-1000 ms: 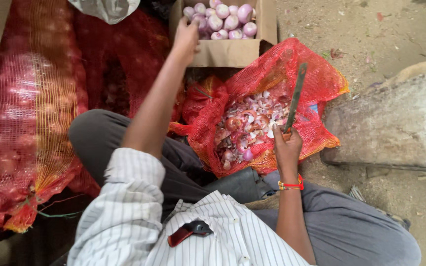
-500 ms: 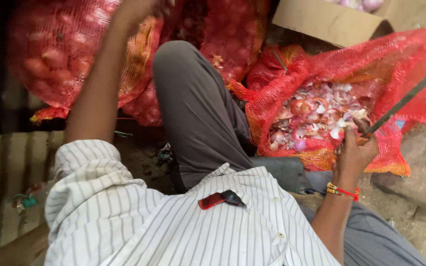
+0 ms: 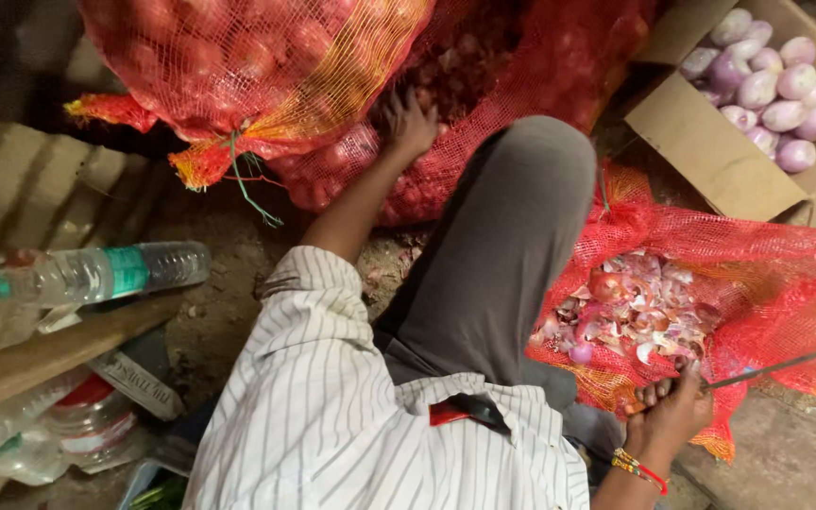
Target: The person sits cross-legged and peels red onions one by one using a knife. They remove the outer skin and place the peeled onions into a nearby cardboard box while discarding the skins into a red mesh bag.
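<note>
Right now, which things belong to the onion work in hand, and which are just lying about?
In use:
- left hand reaching into the onion sack
- right hand holding a knife
- peelings on red mesh
- box of peeled onions

Lying about:
- water bottle
- plank
- plastic containers

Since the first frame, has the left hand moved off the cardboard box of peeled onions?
Yes. The left hand has left the cardboard box and now reaches into the red mesh sack of onions beside it.
</note>
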